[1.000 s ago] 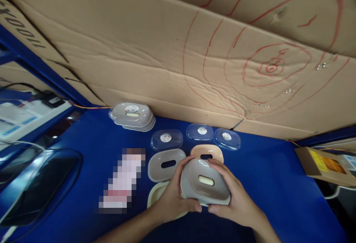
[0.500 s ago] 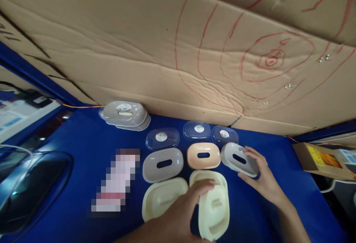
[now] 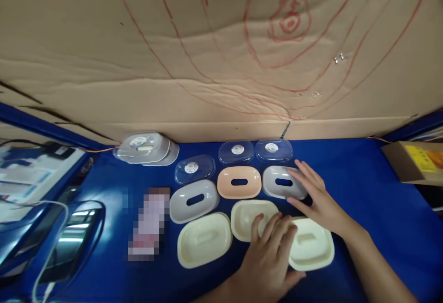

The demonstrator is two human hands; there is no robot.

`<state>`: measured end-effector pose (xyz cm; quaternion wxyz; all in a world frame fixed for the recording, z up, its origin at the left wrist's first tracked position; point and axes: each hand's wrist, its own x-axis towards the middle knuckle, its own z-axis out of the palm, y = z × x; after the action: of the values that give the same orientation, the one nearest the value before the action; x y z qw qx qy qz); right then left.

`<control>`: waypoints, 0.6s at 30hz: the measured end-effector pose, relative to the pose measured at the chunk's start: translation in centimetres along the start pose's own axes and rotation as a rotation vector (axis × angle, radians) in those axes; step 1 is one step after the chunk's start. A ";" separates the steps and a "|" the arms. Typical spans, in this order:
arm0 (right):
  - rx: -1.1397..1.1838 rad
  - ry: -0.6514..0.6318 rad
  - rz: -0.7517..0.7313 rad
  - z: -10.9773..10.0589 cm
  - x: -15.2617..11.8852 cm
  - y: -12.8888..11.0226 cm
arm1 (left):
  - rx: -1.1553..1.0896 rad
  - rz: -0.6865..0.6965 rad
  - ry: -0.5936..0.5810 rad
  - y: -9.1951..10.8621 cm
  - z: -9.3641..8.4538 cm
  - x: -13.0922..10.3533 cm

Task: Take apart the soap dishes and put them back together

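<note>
Head view: spreading open right hand [image 3: 321, 201] at right grey dish [image 3: 271, 182] on worktop [image 3: 367, 187]; curving left hand [image 3: 265, 261] by right cream dish [image 3: 316, 251], not showing whether gripping; likely handling light, stiff, slick, favouring rim holds.

Loose: three clear lids [image 3: 236, 152] — three cream trays [image 3: 204, 240] — two grey trays [image 3: 194, 210], one peach tray [image 3: 239, 190]

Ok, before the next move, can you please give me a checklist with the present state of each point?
1. Peach piece free of both hands: ok.
2. Right hand clear of the right grey piece: not ok, fingers overlap its edge.
3. Left hand clear of the right cream piece: not ok, it hides the left edge.
4. Left cream piece uncovered: ok.
5. Number of pieces in the back-left stack: cannot tell.
</note>
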<state>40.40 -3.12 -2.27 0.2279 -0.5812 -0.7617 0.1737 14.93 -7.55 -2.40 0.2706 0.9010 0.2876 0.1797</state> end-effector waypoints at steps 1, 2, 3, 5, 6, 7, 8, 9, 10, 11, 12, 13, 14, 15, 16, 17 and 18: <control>-0.012 0.036 -0.005 -0.3 -0.1 -0.1 | 0.023 -0.043 -0.018 0.1 -0.2 0.3; -0.028 0.069 -0.015 -0.7 -0.2 -0.3 | 0.050 -0.083 -0.026 0.3 -0.2 0.6; -0.046 0.094 -0.029 -1.0 -0.3 -0.4 | 0.077 -0.118 -0.032 0.4 -0.3 1.0; -0.084 0.126 -0.069 -1.3 -0.5 -0.8 | 0.119 -0.161 -0.034 0.6 -0.4 1.5; -0.097 0.134 -0.093 -1.3 -0.6 -1.0 | 0.132 -0.168 -0.035 0.6 -0.4 1.6; -0.104 0.132 -0.118 -1.1 -0.6 -1.2 | 0.140 -0.170 -0.038 0.6 -0.6 1.6; -0.105 0.125 -0.143 -0.8 -0.7 -1.5 | 0.145 -0.164 -0.039 0.5 -0.8 1.5; -0.099 0.117 -0.168 -0.4 -0.8 -1.8 | 0.149 -0.154 -0.038 0.4 -1.1 1.2; -0.091 0.105 -0.187 0.1 -0.8 -2.2 | 0.156 -0.141 -0.028 0.3 -1.4 0.7; -0.084 0.091 -0.200 0.6 -0.9 -2.4 | 0.166 -0.130 -0.007 0.1 -1.8 0.0; -0.079 0.072 -0.207 1.1 -0.9 -2.7 | 0.178 -0.122 0.026 -0.1 -2.2 -0.9; -0.077 0.051 -0.209 1.5 -1.0 -2.8 | 0.195 -0.117 0.072 -0.5 -2.6 -1.9; -0.074 0.031 -0.209 1.9 -1.0 -2.9 | 0.215 -0.134 0.132 -0.9 -3.0 -3.1; -0.071 0.010 -0.208 2.1 -1.2 -2.8 | 0.235 -0.160 0.198 -1.4 -3.3 -4.3; -0.069 -0.008 -0.207 2.3 -1.3 -2.6 | 0.260 -0.197 0.264 -1.9 -3.6 -5.5; -0.071 -0.017 -0.207 2.4 -1.5 -2.4 | 0.292 -0.255 0.321 -2.4 -3.8 -6.6; -0.077 -0.018 -0.205 2.4 -1.7 -2.0 | 0.326 -0.304 0.370 -2.9 -4.0 -7.5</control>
<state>37.82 -5.31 -3.46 0.2151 -0.5069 -0.8253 0.1253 6.03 -8.69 -2.24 0.0889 0.8311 0.4889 0.2498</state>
